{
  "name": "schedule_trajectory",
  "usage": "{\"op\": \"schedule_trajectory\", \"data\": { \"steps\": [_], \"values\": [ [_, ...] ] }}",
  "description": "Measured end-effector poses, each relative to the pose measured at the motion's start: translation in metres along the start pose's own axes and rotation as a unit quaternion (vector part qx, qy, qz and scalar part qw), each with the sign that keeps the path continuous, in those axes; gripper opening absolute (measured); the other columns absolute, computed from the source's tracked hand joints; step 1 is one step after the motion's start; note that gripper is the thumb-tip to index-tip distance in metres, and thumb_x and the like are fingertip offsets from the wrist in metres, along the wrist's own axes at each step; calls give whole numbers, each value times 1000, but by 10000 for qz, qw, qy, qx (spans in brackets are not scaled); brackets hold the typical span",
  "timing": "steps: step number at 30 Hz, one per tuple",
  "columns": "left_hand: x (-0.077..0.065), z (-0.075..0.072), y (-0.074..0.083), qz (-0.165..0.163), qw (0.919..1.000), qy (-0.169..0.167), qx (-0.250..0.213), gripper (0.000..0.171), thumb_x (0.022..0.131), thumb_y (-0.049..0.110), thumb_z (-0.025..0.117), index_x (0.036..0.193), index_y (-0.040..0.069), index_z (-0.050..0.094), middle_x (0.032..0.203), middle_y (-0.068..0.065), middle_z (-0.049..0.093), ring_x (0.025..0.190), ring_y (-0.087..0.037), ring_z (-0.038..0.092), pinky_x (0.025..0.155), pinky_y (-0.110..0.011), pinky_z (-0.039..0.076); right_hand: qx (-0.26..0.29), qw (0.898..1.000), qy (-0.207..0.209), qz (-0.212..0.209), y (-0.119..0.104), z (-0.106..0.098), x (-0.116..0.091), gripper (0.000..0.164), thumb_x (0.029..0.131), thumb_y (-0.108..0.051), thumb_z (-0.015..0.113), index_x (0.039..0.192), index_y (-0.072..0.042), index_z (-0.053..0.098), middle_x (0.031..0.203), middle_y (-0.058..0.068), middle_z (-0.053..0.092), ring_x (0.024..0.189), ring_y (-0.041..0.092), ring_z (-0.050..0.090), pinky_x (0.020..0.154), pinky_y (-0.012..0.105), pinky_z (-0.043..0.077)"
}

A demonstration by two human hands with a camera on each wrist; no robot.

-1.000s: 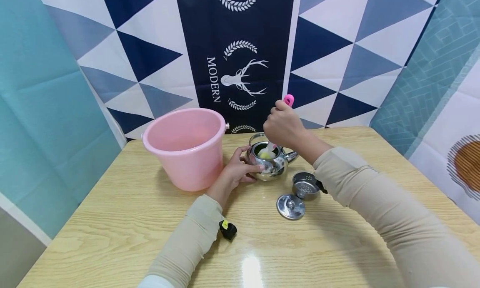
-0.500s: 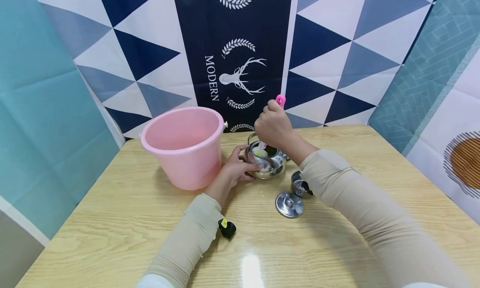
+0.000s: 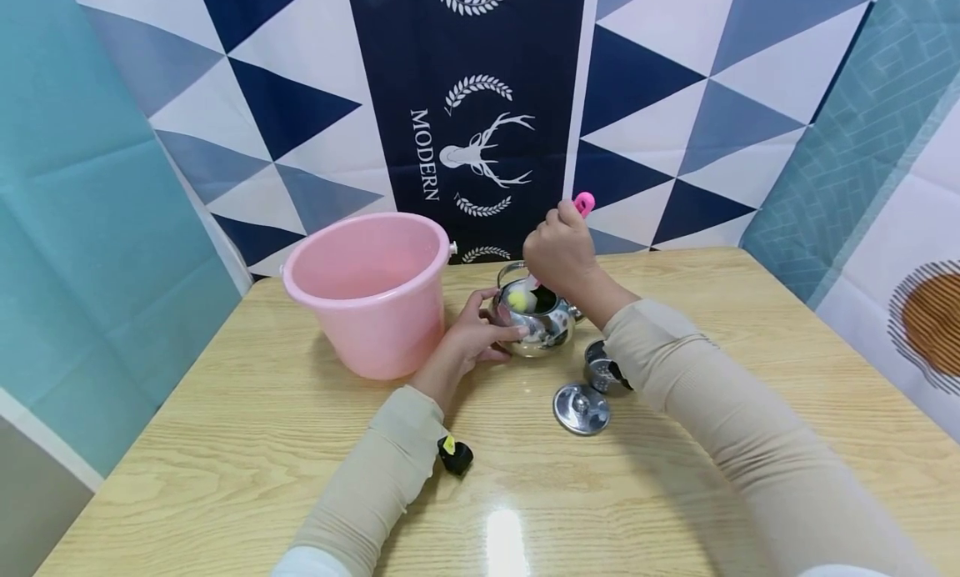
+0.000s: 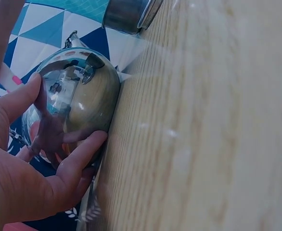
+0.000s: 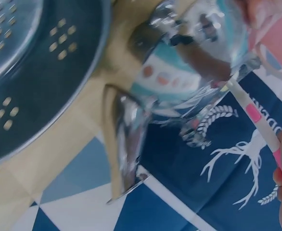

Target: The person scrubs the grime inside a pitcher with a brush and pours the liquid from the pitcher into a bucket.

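A shiny steel teapot (image 3: 543, 337) stands on the table, its lid off and its handle raised at the back. My left hand (image 3: 474, 337) grips it from the left; in the left wrist view, thumb and fingers spread around the rounded body (image 4: 85, 103). My right hand (image 3: 561, 248), above the opening, is wrapped round the pink-and-white handle of a bottle brush (image 3: 584, 202). The brush's white-and-yellow head is inside the pot, near the left of the opening. In the right wrist view the handle (image 5: 263, 126) slants into the pot, and the spout (image 5: 126, 142) points away.
Just right of the teapot sit a perforated steel strainer (image 3: 598, 367), partly behind the right sleeve, and a round steel lid (image 3: 581, 408). A large pink bucket (image 3: 390, 335) stands left of the left hand. Patterned cloth (image 3: 480, 52) hangs behind the table.
My right hand and the brush swung left, then back right, and the brush head has shifted inside the pot. The left hand keeps its hold on the teapot.
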State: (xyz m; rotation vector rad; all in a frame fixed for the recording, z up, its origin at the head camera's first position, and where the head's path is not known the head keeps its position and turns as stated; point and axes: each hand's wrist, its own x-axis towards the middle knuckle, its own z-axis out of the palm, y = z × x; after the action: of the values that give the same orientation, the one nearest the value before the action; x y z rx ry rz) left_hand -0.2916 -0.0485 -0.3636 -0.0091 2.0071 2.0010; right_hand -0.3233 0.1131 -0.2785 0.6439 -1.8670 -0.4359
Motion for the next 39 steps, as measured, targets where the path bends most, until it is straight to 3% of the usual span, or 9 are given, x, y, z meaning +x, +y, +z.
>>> {"op": "schedule_trajectory", "data": {
  "steps": [7, 13, 17, 23, 26, 29, 39],
  "values": [
    [1, 0, 0, -12, 10000, -8, -15, 85, 77, 1, 81, 145, 26, 36, 145, -16, 30, 98, -31, 61, 74, -44, 60, -14, 9999, 40, -94, 8, 1, -7, 32, 79, 6, 55, 48, -5, 52, 50, 10, 51, 58, 26, 47, 76, 42, 39],
    [1, 0, -1, 41, 10000, -29, -55, 86, 77, -1, 81, 145, 26, 36, 144, -17, 30, 99, -32, 60, 74, -45, 60, -207, 9969, 268, -705, 14, -1, -7, 32, 81, 4, 56, 50, -5, 51, 51, 8, 51, 60, 24, 46, 77, 42, 42],
    [1, 1, -3, 30, 10000, -17, -50, 85, 77, -1, 81, 145, 26, 37, 143, -17, 31, 98, -31, 61, 73, -44, 60, -116, 9917, 332, -1234, 21, -5, -6, 28, 83, 1, 55, 56, -3, 58, 54, 8, 55, 64, 24, 46, 77, 41, 41],
    [2, 1, -3, 89, 9999, 32, -77, 85, 77, -2, 81, 144, 25, 37, 139, -17, 34, 95, -31, 61, 70, -43, 61, -120, 9820, -427, -1837, 31, -20, 6, 23, 85, -10, 64, 62, -7, 66, 64, 6, 65, 68, 24, 51, 78, 38, 38],
    [2, 0, -4, 105, 9999, 55, -64, 84, 77, -1, 81, 144, 25, 38, 138, -17, 35, 93, -30, 61, 70, -44, 61, -37, 9801, -870, -1783, 33, -24, 11, 28, 86, -19, 67, 60, -9, 65, 64, 4, 65, 68, 23, 53, 78, 38, 37],
    [2, 0, -4, 79, 9999, 27, -64, 84, 77, -1, 81, 144, 25, 37, 138, -17, 35, 92, -29, 62, 71, -44, 61, 119, 9824, -1050, -1539, 32, -24, 12, 36, 88, -25, 66, 56, -9, 61, 59, 4, 62, 65, 22, 51, 77, 39, 36],
    [1, 0, -1, 65, 10000, -1, -41, 85, 77, 0, 81, 145, 25, 36, 141, -17, 33, 91, -29, 61, 73, -45, 60, 490, 9938, -297, -957, 16, -18, 16, 38, 85, -16, 64, 49, -9, 53, 53, 5, 56, 59, 23, 48, 76, 39, 38]
  ]
}}
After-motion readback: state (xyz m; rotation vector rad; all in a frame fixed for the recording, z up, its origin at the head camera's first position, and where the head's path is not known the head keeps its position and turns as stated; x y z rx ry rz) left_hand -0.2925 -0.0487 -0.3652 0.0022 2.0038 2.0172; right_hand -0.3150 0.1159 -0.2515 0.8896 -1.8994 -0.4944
